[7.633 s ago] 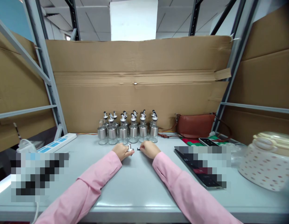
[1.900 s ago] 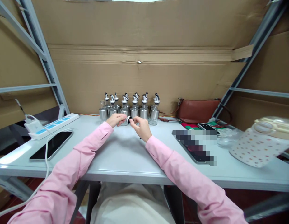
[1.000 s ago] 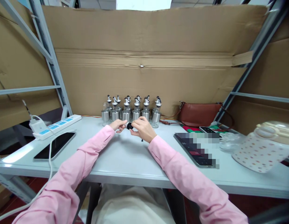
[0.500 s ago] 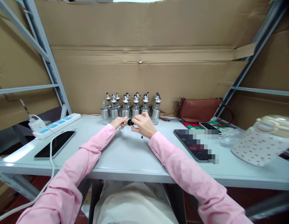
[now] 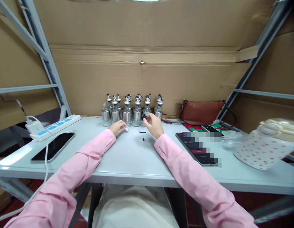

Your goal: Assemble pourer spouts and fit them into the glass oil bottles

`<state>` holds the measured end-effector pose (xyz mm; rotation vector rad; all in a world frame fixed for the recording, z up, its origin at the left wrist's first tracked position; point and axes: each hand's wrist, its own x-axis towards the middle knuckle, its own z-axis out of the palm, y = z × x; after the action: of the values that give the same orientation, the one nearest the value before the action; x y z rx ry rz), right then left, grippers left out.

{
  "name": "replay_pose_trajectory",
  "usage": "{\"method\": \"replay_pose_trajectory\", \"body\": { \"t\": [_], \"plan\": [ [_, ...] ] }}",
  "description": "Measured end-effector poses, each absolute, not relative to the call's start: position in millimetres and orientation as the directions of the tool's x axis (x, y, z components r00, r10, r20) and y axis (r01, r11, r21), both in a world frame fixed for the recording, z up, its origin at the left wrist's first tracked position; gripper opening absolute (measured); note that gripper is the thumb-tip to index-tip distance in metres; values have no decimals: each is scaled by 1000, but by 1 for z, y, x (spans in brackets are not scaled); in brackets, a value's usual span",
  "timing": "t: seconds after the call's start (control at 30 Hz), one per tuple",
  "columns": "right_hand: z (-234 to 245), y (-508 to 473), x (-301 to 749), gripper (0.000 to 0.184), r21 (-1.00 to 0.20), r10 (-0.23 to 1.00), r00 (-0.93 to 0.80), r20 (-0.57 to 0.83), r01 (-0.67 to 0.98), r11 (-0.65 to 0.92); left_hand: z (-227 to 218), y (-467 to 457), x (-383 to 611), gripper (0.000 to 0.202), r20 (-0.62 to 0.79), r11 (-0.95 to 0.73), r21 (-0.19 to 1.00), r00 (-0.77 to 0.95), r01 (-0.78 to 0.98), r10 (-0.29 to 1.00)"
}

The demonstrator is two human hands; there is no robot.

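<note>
My left hand (image 5: 118,127) rests low over the table, fingers closed on a small silvery-white piece (image 5: 126,129), perhaps part of a pourer spout. My right hand (image 5: 155,125) pinches a small black stopper (image 5: 144,117) between thumb and fingers, raised in front of the bottles. Between the hands lie a thin black strip (image 5: 142,132) and a tiny black cap (image 5: 143,139). Behind them stand several glass bottles (image 5: 136,115) with steel sleeves and silver pourers. The bottle at the far left (image 5: 106,114) has an uncovered glass neck.
At left are a power strip (image 5: 56,127) with a white cable and a phone (image 5: 53,147). To the right lie a dark tablet-like device (image 5: 194,148), another phone (image 5: 209,129), a brown bag (image 5: 201,112) and a dotted white jug (image 5: 260,147). Cardboard (image 5: 147,82) walls the back.
My hands have parted: the silvery piece has gone left and down with my left hand, the black stopper right and up with my right. The black strip now shows between them.
</note>
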<state>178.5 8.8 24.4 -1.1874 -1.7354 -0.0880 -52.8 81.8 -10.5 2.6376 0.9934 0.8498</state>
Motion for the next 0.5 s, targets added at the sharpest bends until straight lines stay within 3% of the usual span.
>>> {"method": "replay_pose_trajectory", "body": {
  "t": [0.2,0.37,0.5],
  "plan": [
    [19,5,165,17,-322,625,-294,723,656,682,-14,84,-51,15,420,-775,279,654,567,629],
    [7,-1,148,26,-261,668,-534,518,645,718,-18,86,-54,16,415,-762,246,645,599,641],
    [-2,0,141,28,-254,704,-610,364,662,705,-18,88,-52,19,390,-734,217,632,644,670]
  ]
}}
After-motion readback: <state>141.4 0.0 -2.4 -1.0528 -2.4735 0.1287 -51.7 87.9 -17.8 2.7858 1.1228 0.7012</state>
